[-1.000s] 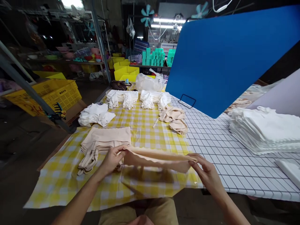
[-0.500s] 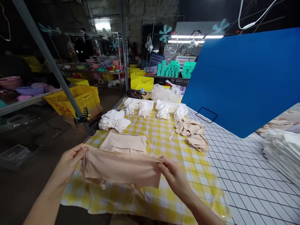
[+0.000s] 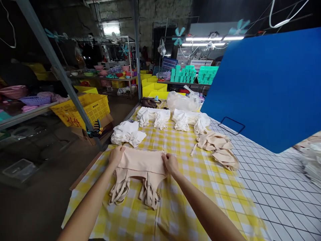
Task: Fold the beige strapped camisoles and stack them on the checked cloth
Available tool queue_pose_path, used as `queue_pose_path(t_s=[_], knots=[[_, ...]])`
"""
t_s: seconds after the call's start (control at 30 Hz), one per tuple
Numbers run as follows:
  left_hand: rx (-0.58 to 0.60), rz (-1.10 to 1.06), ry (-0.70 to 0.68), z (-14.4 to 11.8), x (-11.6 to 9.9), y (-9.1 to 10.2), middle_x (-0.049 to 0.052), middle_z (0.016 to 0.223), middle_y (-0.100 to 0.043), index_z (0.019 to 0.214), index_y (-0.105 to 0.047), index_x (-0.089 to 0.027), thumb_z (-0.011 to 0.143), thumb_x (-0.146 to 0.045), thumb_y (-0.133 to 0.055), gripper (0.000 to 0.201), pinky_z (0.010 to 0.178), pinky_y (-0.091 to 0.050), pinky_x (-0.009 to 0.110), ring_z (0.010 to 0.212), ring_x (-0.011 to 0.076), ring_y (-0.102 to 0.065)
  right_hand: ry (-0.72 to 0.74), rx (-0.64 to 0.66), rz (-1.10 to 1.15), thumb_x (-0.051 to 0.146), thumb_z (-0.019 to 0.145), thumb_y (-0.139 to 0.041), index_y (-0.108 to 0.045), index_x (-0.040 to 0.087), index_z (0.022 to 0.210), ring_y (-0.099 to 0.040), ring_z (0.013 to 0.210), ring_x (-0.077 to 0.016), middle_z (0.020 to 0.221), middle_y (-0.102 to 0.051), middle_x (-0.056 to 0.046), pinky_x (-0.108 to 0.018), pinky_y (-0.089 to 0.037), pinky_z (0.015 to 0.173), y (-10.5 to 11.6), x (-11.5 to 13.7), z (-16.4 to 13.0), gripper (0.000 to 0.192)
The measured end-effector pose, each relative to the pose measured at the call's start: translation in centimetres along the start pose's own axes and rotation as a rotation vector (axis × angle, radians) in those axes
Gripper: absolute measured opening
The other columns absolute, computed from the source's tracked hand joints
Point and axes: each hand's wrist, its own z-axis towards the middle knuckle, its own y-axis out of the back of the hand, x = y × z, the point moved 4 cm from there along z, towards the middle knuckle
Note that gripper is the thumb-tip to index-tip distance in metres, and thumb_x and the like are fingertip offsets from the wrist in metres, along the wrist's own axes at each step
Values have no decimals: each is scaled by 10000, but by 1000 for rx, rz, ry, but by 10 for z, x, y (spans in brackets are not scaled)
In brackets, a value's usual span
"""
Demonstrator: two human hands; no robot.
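A beige strappy camisole lies on the checked cloth, its straps hanging down towards me in several loops. Further beige layers and straps show beneath it, so it seems to rest on others of its kind. At its far left corner my left hand is closed, pinching the edge. My right hand grips the far right corner between thumb and fingers. Just beyond my left hand sits a crumpled white garment heap. To the right lies a loose heap of beige garments.
Two neat stacks of white strappy garments lie farther back, before a clear plastic bag. A large blue board stands over the right side. A metal post and yellow crate are at left.
Both hands have moved forward and down, laying the raised beige camisole onto the beige pile. Its straps now lie towards me. The view has shifted slightly.
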Motion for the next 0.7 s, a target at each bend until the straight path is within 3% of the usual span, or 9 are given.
queue_pose_path(t_s=[0.27,0.7], knots=[[58,139,46,6,-1,-19,132,942,-674,985,-619,-173,897,-351,-361,326,654,-391,281,846,245,-619,-30,-28,-159,310,873,-419,-561,181,754,-564,733,-217,776,-646,-107,-271,-284,563,-7,-1,9,225],[67,328,154,5,1,-20,187,903,-653,1026,-589,-143,897,-440,-314,425,644,-416,340,856,322,-612,-15,-9,-193,374,899,-403,-548,196,863,-577,771,-200,848,-652,-73,-267,-325,611,-14,-3,2,232]])
